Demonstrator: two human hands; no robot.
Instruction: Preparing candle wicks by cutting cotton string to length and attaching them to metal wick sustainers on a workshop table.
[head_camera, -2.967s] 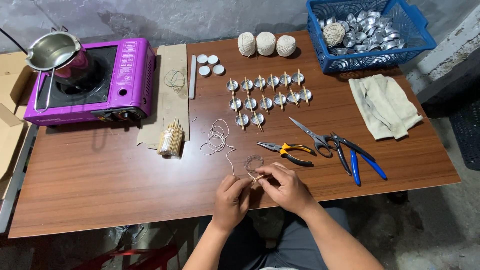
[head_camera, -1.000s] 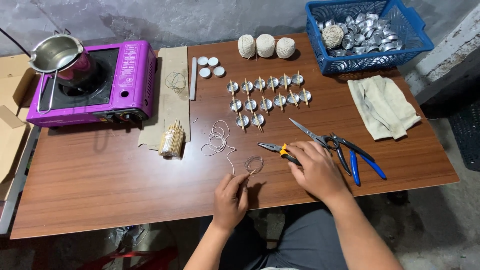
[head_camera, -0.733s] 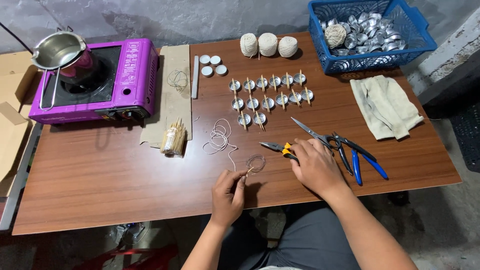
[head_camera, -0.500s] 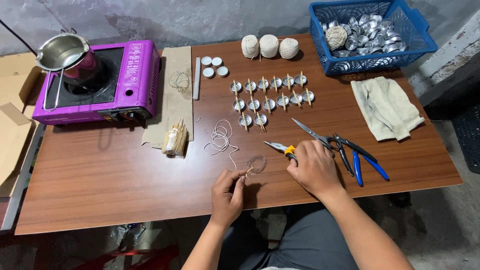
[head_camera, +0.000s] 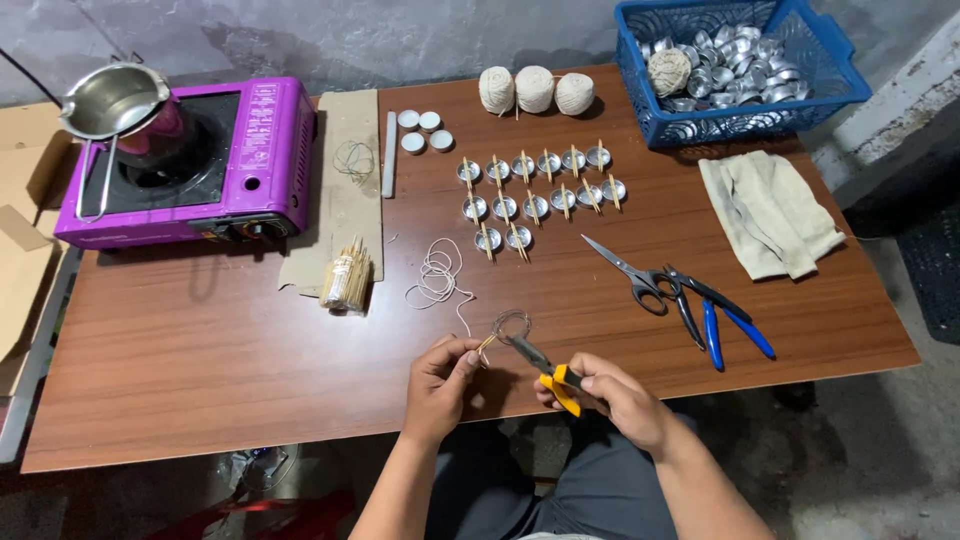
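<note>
A light, brittle wooden stick (head_camera: 484, 346) is pinched by the left hand (head_camera: 440, 385); yellow-handled pliers (head_camera: 545, 366), at its 3 o'clock, are clenched in the right hand (head_camera: 612, 392).

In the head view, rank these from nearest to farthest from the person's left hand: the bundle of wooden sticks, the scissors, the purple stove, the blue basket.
From the left hand:
1. Bundle of wooden sticks, up and to its left, by the cardboard strip.
2. Scissors, to its right, mid-table.
3. Purple stove, far left corner.
4. Blue basket, far right corner.
</note>
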